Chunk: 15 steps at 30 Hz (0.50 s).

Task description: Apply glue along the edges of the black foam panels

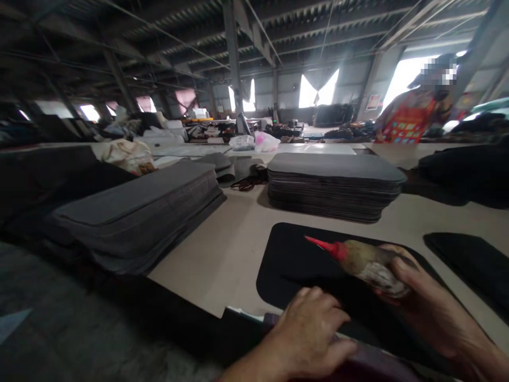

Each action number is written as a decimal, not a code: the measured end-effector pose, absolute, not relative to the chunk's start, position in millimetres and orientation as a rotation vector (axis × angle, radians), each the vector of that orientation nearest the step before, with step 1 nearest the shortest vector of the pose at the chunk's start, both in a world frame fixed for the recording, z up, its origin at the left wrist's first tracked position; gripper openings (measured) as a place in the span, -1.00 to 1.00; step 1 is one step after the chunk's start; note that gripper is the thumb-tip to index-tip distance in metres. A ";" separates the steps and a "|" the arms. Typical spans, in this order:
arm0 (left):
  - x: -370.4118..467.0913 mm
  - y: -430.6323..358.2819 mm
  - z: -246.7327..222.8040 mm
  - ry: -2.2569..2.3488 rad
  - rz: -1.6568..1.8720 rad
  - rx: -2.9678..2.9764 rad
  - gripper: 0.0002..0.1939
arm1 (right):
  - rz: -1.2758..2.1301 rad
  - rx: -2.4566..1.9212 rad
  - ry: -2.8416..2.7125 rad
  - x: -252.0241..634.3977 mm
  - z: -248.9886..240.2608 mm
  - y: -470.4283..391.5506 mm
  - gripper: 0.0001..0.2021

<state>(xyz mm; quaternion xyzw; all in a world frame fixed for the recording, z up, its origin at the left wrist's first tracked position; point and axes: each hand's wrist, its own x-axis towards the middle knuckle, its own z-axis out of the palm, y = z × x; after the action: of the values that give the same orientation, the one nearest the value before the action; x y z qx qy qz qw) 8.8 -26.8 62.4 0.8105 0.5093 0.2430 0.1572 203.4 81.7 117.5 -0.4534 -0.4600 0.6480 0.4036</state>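
**Gluing station: bottle poised over black mat, no adhesive visible yet**

Holding down the near edge of the work, the left hand (308, 331) lies flat, fingers together and pressed on a dark purplish piece (369, 366) at the bottom of the view; it grips nothing. The right hand (421, 297) has its fingers clamped round a squeeze bottle (368, 262), tilted with its red nozzle (324, 246) pointing up and left, raised above a black mat (294, 265) lying flat on the tabletop (222, 249). The bottle's body is yellowish, smeared and grimy; the nozzle is clean red.

Judgement: application appears at its start. No glue line shows on the mat, though its dark surface could hide one.

Beyond lie two tall stacks of grey mats (336, 185), (139, 212). A person in red clothing (409, 119) stands far right.
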 end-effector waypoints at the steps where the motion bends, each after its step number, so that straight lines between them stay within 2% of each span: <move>1: 8.9 -27.0 63.6 1.466 0.660 2.321 -0.60 | 1.622 -1.165 -1.209 200.9 118.3 81.9 -0.35; 6: 9.7 -26.1 66.9 1.474 0.638 2.326 -0.64 | 1.334 -1.247 -1.650 185.7 125.3 78.6 -0.24; 10: 9.9 -24.0 67.9 1.436 0.696 2.345 -0.75 | 1.186 -1.144 -1.997 169.5 133.9 73.4 -0.42; 15: 9.3 -24.6 68.3 1.438 0.636 2.276 -0.67 | 1.148 -0.909 -2.216 153.6 136.3 73.3 -0.63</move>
<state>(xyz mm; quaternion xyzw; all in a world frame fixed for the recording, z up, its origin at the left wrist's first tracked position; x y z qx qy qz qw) 9.3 -24.6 68.3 0.8084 0.5107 0.2260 0.1863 153.6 73.3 136.3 -0.3321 -0.8098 0.4197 0.2405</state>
